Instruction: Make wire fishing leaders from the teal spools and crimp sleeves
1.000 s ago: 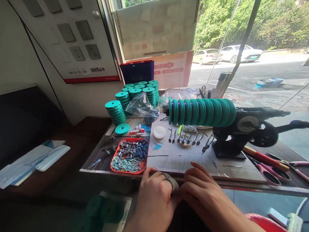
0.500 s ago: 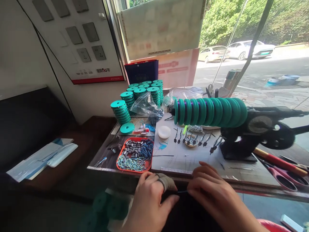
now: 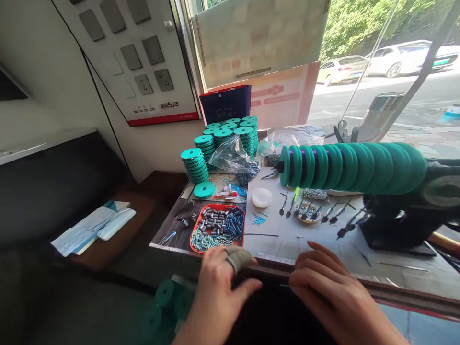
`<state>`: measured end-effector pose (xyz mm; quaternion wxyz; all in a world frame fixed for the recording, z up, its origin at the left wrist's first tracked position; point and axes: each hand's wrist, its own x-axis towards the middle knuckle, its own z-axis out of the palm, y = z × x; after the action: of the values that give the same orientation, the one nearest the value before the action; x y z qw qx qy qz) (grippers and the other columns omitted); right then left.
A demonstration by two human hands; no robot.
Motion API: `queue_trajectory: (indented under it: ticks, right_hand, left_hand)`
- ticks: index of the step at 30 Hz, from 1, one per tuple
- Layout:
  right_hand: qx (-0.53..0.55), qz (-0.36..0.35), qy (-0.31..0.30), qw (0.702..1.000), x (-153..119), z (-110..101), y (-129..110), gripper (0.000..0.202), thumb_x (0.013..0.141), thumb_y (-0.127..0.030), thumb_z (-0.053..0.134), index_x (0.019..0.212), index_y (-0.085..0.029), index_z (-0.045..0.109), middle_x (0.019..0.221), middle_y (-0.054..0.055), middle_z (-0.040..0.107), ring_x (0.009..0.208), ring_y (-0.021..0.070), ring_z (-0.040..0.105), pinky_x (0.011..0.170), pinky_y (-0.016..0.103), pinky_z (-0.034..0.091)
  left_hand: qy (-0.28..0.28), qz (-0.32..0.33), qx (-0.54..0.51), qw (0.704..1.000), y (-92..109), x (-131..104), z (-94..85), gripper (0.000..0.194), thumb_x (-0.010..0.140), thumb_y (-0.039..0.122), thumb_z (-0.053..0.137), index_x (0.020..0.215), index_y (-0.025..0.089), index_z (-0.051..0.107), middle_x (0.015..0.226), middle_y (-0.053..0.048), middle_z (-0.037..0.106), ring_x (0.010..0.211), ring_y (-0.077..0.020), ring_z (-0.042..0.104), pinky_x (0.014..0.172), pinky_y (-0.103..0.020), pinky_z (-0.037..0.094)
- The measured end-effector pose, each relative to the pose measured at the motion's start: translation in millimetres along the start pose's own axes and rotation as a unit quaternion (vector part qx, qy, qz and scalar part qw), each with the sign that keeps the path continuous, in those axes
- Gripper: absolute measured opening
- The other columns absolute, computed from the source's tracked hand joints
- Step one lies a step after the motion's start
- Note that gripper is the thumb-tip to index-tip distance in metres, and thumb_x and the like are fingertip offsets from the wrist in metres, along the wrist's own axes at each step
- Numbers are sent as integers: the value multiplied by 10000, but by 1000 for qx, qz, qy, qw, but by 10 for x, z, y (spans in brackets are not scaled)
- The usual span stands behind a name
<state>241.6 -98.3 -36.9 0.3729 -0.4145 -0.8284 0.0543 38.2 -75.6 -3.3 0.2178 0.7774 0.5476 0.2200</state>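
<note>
My left hand point(image 3: 224, 287), with a grey-beige wrap around one finger, is over the table's front edge, near the orange-red tray point(image 3: 245, 230). Its thumb and index finger are apart, and nothing shows between them. To its right, my right hand point(image 3: 321, 282) has its fingers pressed together. From its fingertips sticks out the end of a thin pale piece point(image 3: 283, 285); the rest is hidden by the fingers. In the tray lie dark metal cylinders point(image 3: 214, 221), blue coiled pieces point(image 3: 233, 225) and small greenish striped pieces point(image 3: 208, 241).
A black hand-cranked device point(image 3: 391, 220) carries a row of green discs point(image 3: 345, 165) at the right. Stacks of green spools point(image 3: 196, 167) stand at the back. A white round lid point(image 3: 261, 197), a small bowl point(image 3: 307, 221) and several dark clipped parts point(image 3: 334, 215) lie on the sheet.
My left hand has drawn away from the thin piece that ran between both hands and its fingers have parted. My right hand still pinches it. The view has turned left.
</note>
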Motion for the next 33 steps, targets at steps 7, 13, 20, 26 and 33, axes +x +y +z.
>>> queue_trajectory:
  ticks: [7,13,20,26,33]
  right_hand:
    - [-63,-15,3,998,-45,-10,93,97,837,-210,458,830,-147,530,780,12,495,828,52,453,1012,264,281]
    - [-73,-23,-3,997,-56,-15,99,102,837,-210,447,818,-146,525,783,10,495,835,52,450,1031,252,242]
    - [-57,2,11,998,-56,3,100,100,836,-204,451,822,-152,535,770,9,500,826,56,454,1002,265,275]
    - [-54,8,55,997,-31,-12,47,121,835,-193,438,777,-128,521,732,8,488,805,55,459,981,248,277]
    - [-53,-7,78,996,-30,-45,-22,70,802,-155,454,781,-122,512,743,17,499,840,71,461,986,251,267]
  left_hand:
    - [-42,66,208,975,-379,386,-168,69,735,190,633,784,220,672,930,-20,606,941,-197,488,832,-351,324]
    - [-94,67,244,963,-266,481,-159,78,731,262,642,732,190,670,819,-30,605,890,-210,487,825,-382,324]
    - [-78,46,260,961,-230,484,-57,105,720,182,608,626,138,608,749,-72,580,842,-236,492,777,-396,352]
    - [31,17,155,987,-214,401,-135,150,855,207,447,852,140,582,895,-71,600,874,-198,513,801,-354,372]
    - [40,-121,-411,903,-10,127,168,205,726,299,637,753,129,526,671,14,528,626,-78,487,626,-199,417]
